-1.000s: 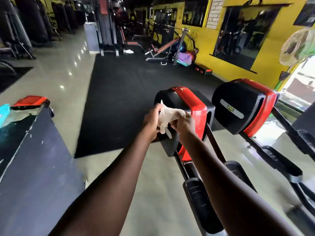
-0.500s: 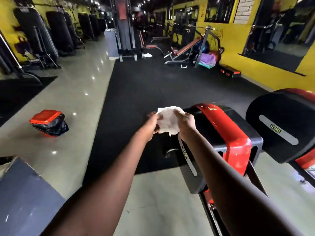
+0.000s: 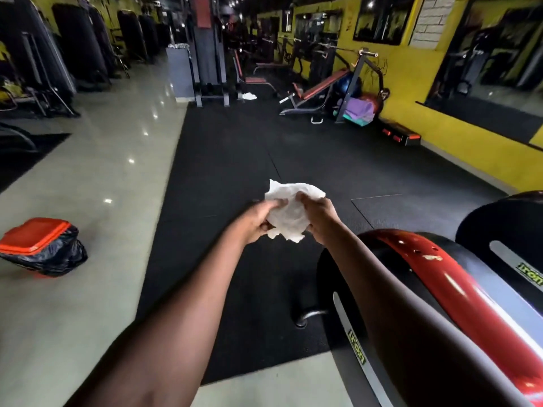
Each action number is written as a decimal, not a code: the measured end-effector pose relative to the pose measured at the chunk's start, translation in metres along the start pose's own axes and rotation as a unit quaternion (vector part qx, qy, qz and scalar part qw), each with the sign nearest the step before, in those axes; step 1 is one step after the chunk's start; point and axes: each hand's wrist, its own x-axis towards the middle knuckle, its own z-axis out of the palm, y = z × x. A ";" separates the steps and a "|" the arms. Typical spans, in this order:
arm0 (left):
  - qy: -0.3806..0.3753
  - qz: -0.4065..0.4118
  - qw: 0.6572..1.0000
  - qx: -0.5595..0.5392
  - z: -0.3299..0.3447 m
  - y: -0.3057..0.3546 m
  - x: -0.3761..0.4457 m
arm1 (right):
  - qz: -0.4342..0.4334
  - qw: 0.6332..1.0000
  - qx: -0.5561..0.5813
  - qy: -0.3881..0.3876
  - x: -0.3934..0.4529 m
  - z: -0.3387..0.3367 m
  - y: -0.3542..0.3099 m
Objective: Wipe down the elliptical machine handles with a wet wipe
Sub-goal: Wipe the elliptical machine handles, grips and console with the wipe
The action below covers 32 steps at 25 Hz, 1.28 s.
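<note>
Two hands grip wet wipe | left hand | right hand

A gym hall with yellow walls, glossy pale tiles reflecting ceiling lights, black rubber matting, and a red-padded bench beyond.

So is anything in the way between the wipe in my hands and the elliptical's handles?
Cannot tell: no handles are in view. Both the left hand and right hand hold the wipe in open air over the black mat, beside the elliptical's red housing.
</note>
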 end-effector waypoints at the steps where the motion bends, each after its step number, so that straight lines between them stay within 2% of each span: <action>1: 0.017 0.004 1.000 0.012 -0.009 0.012 0.024 | -0.002 1.000 -0.012 -0.005 0.024 0.005 -0.006; 4: 0.057 0.048 0.997 -0.016 -0.027 0.044 0.099 | 0.002 0.997 -0.053 -0.057 0.099 0.017 -0.022; 8: 0.041 0.066 0.997 0.005 -0.037 0.069 0.213 | -0.060 0.992 -0.109 0.033 0.221 0.045 -0.026; 10: 0.028 0.060 0.998 0.018 -0.032 0.088 0.277 | -0.078 0.989 -0.120 0.042 0.285 0.060 -0.036; 15: 0.009 0.057 0.998 0.008 -0.014 0.148 0.417 | -0.100 0.985 -0.122 -0.063 0.427 0.073 -0.076; 18: -0.023 0.077 0.996 0.041 -0.007 0.177 0.493 | -0.073 0.991 -0.025 -0.109 0.492 0.064 -0.105; 20: -0.037 0.076 0.995 0.047 0.008 0.193 0.549 | -0.054 0.996 0.003 -0.073 0.542 0.049 -0.117; 23: -0.064 0.054 0.996 0.042 0.039 0.211 0.622 | -0.095 0.988 -0.087 0.082 0.613 0.009 -0.119; 24: -0.079 0.038 0.996 0.032 0.052 0.219 0.647 | -0.081 0.986 -0.100 0.108 0.634 -0.005 -0.121; 27: -0.139 0.012 0.990 0.023 0.092 0.238 0.719 | -0.023 0.994 -0.041 0.095 0.692 -0.042 -0.123; 29: -0.213 0.006 0.976 0.042 0.120 0.253 0.758 | -0.027 0.988 -0.047 0.144 0.724 -0.062 -0.129; 32: -0.277 -0.003 0.957 0.090 0.176 0.270 0.808 | -0.042 0.975 -0.032 0.215 0.755 -0.092 -0.142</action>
